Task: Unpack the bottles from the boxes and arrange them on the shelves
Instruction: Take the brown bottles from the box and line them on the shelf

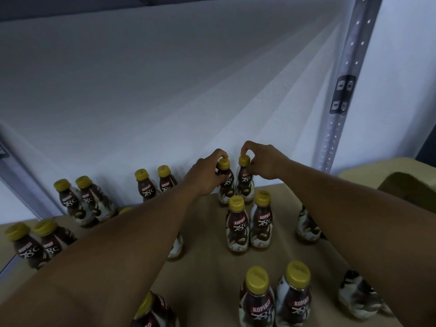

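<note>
Along shelf (pixel 207 232) left edge: bottle pair (pixel 35 244), upright. Back edge, leftward: second pair (pixel 80 201), third pair (pixel 153 185). Back edge, centre: left hand (pixel 207 175) grasping left bottle (pixel 227 192) at neck; right hand (pixel 264 162) pinching cap of right bottle (pixel 245 182); both bottles upright on shelf, just beside each other. Mid-shelf: fourth pair (pixel 250 223). Front edge: fifth pair (pixel 276 303). Right of shelf: post (pixel 346 86), box (pixel 389 182).

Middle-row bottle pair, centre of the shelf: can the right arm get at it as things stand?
Probably yes, once freed. The right grip is pinching the cap of a back-row bottle just behind the pair. Both caps stand exposed; nothing above or beside blocks them.
</note>
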The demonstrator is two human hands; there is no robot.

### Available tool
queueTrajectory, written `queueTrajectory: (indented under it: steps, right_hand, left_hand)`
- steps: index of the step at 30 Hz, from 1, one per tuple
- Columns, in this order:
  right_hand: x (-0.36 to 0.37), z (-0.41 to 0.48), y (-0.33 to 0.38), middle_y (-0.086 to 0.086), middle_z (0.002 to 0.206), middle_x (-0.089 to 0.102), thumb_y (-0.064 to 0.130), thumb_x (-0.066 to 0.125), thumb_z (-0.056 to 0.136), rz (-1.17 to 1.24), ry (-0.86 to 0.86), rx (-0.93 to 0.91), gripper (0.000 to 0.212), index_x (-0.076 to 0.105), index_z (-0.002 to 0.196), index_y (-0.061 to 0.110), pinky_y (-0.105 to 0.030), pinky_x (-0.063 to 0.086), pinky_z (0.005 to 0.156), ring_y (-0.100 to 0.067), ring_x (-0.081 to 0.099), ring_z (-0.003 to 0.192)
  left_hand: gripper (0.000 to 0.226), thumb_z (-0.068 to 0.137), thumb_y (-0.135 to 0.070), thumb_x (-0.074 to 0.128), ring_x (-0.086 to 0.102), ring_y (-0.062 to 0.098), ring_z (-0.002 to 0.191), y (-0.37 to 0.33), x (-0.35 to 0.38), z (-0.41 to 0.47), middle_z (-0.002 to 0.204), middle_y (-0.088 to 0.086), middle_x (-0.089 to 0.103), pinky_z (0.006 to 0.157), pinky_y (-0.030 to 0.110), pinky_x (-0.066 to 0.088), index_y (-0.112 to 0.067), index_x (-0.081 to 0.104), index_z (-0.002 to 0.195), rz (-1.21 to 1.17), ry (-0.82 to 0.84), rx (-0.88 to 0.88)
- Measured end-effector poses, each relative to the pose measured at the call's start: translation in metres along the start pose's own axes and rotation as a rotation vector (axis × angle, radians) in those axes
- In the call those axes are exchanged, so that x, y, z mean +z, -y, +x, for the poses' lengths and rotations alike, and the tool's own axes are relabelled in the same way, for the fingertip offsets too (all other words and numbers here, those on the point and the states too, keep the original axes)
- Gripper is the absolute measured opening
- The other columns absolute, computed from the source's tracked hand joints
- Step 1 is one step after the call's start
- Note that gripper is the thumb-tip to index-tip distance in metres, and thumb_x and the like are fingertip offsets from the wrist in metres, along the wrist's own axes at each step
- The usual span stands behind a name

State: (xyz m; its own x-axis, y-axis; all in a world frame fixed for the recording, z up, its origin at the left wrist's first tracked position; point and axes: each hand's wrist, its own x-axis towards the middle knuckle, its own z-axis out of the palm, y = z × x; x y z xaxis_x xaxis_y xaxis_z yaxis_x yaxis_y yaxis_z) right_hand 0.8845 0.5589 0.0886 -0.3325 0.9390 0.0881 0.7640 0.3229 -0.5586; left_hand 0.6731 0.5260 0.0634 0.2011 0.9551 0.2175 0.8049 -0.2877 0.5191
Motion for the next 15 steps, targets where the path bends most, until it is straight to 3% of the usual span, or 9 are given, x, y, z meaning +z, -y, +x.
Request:
queueTrajectory:
  steps: [5,11,15]
  right_hand:
    - [0.0032,0.0011,-0.0019,-0.012,0.087,0.071,0.023,0.079,0.084,-0.008,-0.02,-0.004,0.039,0.049,0.108,0.033,-0.048,0.059,0.078,-0.033,0.071,0.084]
    - [0.0022,0.0012,-0.0016,-0.011,0.087,0.071,0.022,0.079,0.084,-0.006,-0.011,-0.003,0.04,0.049,0.109,0.031,-0.041,0.057,0.068,-0.034,0.07,0.084]
    - [0.0024,0.0002,-0.0022,-0.011,0.091,0.071,0.022,0.078,0.086,-0.004,0.004,0.015,0.041,0.048,0.113,0.031,-0.043,0.058,0.075,-0.034,0.07,0.088]
  left_hand:
    - [0.048,0.091,-0.026,0.074,0.067,0.023,0.089,0.0014,0.0,0.0006,0.114,0.006,0.064,0.085,0.05,0.058,-0.041,0.042,0.124,-0.003,0.005,-0.004]
    - [0.05,0.091,-0.025,0.075,0.067,0.022,0.091,0.0021,0.0,0.0015,0.116,0.006,0.064,0.086,0.048,0.058,-0.038,0.043,0.127,-0.012,0.009,-0.009]
    - [0.049,0.091,-0.026,0.075,0.068,0.022,0.091,0.0023,-0.0028,0.0009,0.117,0.006,0.064,0.087,0.049,0.058,-0.039,0.044,0.127,-0.008,0.027,-0.006]
